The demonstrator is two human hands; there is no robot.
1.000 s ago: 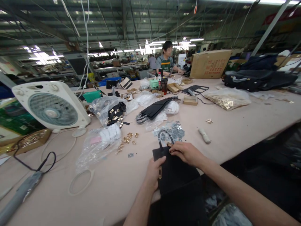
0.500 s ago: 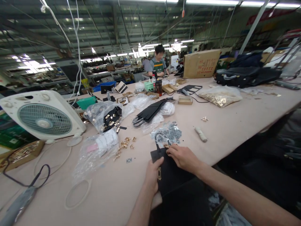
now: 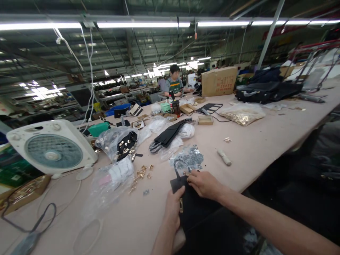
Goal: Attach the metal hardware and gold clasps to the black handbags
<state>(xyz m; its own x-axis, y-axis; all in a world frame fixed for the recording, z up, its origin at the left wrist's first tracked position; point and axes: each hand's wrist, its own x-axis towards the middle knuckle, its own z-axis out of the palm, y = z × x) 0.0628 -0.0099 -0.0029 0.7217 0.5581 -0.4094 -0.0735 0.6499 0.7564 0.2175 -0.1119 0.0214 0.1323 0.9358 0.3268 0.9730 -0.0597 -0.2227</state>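
A black bag panel (image 3: pixel 195 214) lies over the table's near edge, with a grey looped handle (image 3: pixel 177 163) at its top. My left hand (image 3: pixel 172 209) is closed on the panel's left side, thumb on top. Beside that thumb, a gold rectangular fitting (image 3: pixel 181 205) sits on the panel. At the top edge, my right hand (image 3: pixel 204 184) pinches a small gold metal fitting (image 3: pixel 187 173) against the panel near the handle's right end. The fingertips partly hide this fitting. Just beyond lies a heap of small silver metal plates (image 3: pixel 190 156) on plastic.
Loose gold fittings (image 3: pixel 142 172) and a clear plastic bag (image 3: pixel 106 187) lie left of my hands. A white fan (image 3: pixel 53 148) stands at far left. Stacked black panels (image 3: pixel 170 134), a rolled bundle (image 3: pixel 224 157) and a cardboard box (image 3: pixel 219 82) lie beyond. A co-worker (image 3: pixel 174 83) sits opposite.
My view has tilted upward, so the scene sits lower and more ceiling lights show. Both hands keep nearly the same hold on the panel and the gold fitting.
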